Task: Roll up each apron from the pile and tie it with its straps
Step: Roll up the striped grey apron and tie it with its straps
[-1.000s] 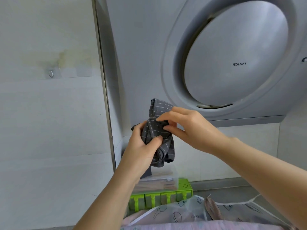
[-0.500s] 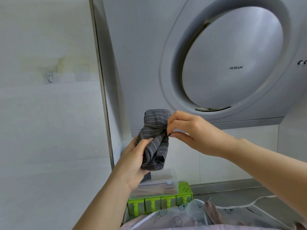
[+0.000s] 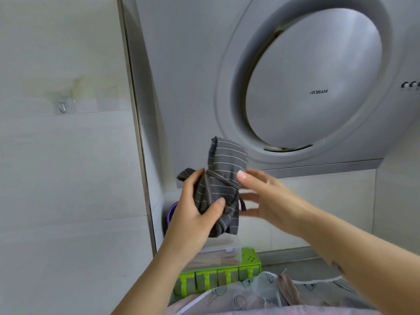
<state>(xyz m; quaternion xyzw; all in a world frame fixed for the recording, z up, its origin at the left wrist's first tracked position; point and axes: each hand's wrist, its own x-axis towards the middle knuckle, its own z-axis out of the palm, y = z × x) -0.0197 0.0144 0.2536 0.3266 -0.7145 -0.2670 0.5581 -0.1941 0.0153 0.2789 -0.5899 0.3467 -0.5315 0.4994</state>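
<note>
In the head view, a rolled grey striped apron (image 3: 223, 169) is held upright in front of a grey range hood (image 3: 313, 76), above a green box (image 3: 227, 276). It is gripped by the left hand (image 3: 195, 212), thumb curled across its front. A dark strap (image 3: 223, 179) is seen wound round the roll. The right hand (image 3: 268, 198) is held just beside it, fingers spread and loose, with nothing grasped. A pale printed apron (image 3: 250, 294) is seen lying below.

Apron pile (image 3: 261, 293), green organizer (image 3: 248, 261) on counter (image 3: 293, 267)
</note>
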